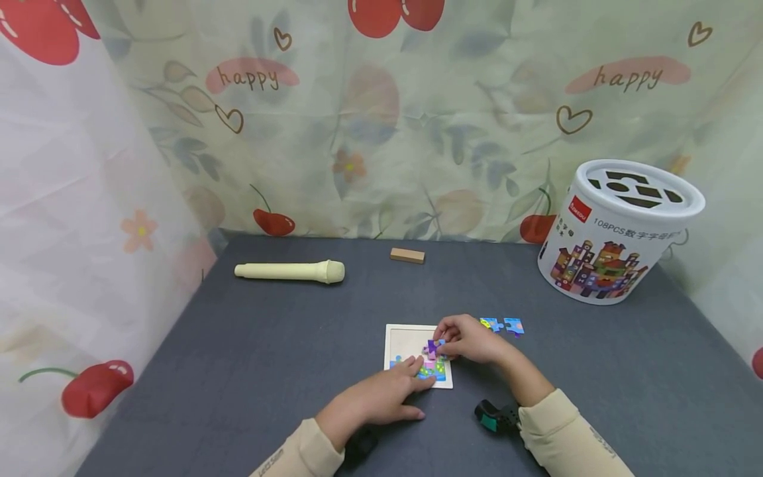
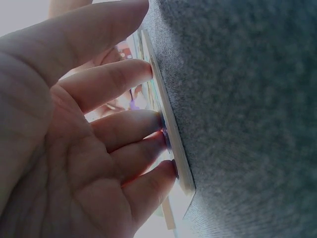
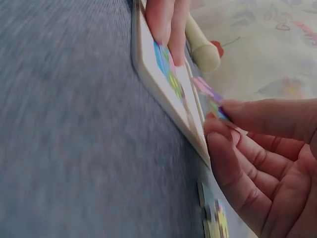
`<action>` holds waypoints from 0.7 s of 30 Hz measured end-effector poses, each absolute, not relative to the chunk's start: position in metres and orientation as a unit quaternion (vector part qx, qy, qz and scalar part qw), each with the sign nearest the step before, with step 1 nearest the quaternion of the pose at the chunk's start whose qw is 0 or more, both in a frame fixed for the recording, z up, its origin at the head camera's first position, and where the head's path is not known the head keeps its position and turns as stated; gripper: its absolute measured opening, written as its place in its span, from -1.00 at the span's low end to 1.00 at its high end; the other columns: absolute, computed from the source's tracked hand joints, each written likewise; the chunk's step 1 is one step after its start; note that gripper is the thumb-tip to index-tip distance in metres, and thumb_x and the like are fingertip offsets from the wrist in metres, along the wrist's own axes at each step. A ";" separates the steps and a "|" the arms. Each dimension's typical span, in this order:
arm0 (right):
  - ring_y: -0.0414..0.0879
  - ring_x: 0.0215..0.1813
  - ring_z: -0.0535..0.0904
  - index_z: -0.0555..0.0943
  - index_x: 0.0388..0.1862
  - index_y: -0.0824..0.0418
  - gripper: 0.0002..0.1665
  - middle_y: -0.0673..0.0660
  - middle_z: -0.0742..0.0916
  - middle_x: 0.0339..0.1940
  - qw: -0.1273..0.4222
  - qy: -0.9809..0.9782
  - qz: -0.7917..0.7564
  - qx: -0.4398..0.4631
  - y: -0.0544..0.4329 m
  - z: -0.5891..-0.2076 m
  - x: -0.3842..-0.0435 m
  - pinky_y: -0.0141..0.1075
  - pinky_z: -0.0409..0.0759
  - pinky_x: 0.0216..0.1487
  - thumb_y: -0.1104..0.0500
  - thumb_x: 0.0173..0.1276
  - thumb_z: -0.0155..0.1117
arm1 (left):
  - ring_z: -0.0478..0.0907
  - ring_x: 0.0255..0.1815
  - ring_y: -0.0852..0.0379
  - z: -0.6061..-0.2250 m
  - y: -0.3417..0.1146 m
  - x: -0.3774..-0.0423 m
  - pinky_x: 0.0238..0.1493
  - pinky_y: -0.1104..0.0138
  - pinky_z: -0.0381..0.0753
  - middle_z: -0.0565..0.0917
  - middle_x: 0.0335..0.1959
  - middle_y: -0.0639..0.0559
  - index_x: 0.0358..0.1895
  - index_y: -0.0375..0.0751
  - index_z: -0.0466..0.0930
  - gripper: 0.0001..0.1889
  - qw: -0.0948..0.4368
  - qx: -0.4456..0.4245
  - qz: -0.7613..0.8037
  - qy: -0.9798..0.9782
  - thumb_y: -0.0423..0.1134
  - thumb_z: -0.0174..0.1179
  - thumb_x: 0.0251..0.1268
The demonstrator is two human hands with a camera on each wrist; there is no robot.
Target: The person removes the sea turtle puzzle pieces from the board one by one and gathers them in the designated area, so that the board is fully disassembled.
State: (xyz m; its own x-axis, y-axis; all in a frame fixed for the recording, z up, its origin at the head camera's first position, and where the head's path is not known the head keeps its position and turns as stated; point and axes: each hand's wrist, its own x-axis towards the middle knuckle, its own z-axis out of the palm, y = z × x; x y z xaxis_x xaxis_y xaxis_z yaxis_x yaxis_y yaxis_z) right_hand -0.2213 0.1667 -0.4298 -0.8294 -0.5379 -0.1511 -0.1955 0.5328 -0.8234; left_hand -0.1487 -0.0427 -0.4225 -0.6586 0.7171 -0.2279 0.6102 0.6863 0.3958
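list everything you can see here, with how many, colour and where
puzzle tray: 1, pale, front middle of table
fitted puzzle pieces: count unclear, multicoloured, in tray
held puzzle piece: 1, purple and pink showing, in right fingers
loose puzzle pieces: 2, mostly blue, right of tray
toy microphone: 1, pale yellow, back left
block: 1, light brown, back middle
bucket: 1, white with colourful print, back right
table: 1, dark grey, beneath these
cloth backdrop: count unclear, pale with red cherries, behind and beside table
wrist device: 1, black and green, by right wrist
sleeves: 2, cream, on forearms
left hand: 1, bare, touching tray
right hand: 1, bare, over tray's right side
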 end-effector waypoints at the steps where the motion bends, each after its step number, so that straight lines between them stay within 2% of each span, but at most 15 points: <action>1: -0.18 -0.52 0.50 0.56 -0.23 0.39 -0.83 0.08 0.59 -0.53 0.199 0.849 -0.441 -0.212 0.169 -0.430 -0.221 -0.33 0.59 -0.46 0.33 0.21 0.27 | 0.09 0.47 -0.09 -0.422 -0.043 -0.149 0.38 0.18 0.25 0.15 0.45 -0.18 0.33 -0.02 0.34 -0.42 0.186 0.368 0.144 0.899 -0.04 0.20 0.23; 7: -0.16 -0.47 0.54 0.54 -0.16 0.44 -0.80 0.12 0.61 -0.46 0.208 0.835 -0.468 -0.201 0.186 -0.431 -0.220 -0.31 0.62 -0.41 0.33 0.28 0.20 | 0.09 0.47 -0.08 -0.423 -0.043 -0.150 0.38 0.18 0.24 0.16 0.45 -0.17 0.34 -0.01 0.33 -0.41 0.184 0.365 0.141 0.901 -0.03 0.20 0.23; 15: -0.17 -0.41 0.56 0.56 -0.11 0.43 -0.76 0.19 0.62 -0.39 0.177 0.842 -0.467 -0.203 0.218 -0.428 -0.214 -0.31 0.64 -0.37 0.28 0.32 0.17 | 0.06 0.49 -0.05 -0.424 -0.043 -0.149 0.39 0.18 0.23 0.14 0.47 -0.12 0.35 0.03 0.30 -0.40 0.191 0.359 0.137 0.903 -0.01 0.19 0.23; 21: -0.15 -0.41 0.56 0.54 -0.04 0.43 -0.69 0.19 0.60 -0.37 0.171 0.849 -0.470 -0.170 0.242 -0.424 -0.207 -0.30 0.62 -0.36 0.23 0.34 0.17 | 0.05 0.49 -0.04 -0.425 -0.043 -0.148 0.40 0.18 0.21 0.13 0.47 -0.12 0.35 0.03 0.30 -0.39 0.185 0.359 0.139 0.904 -0.02 0.20 0.22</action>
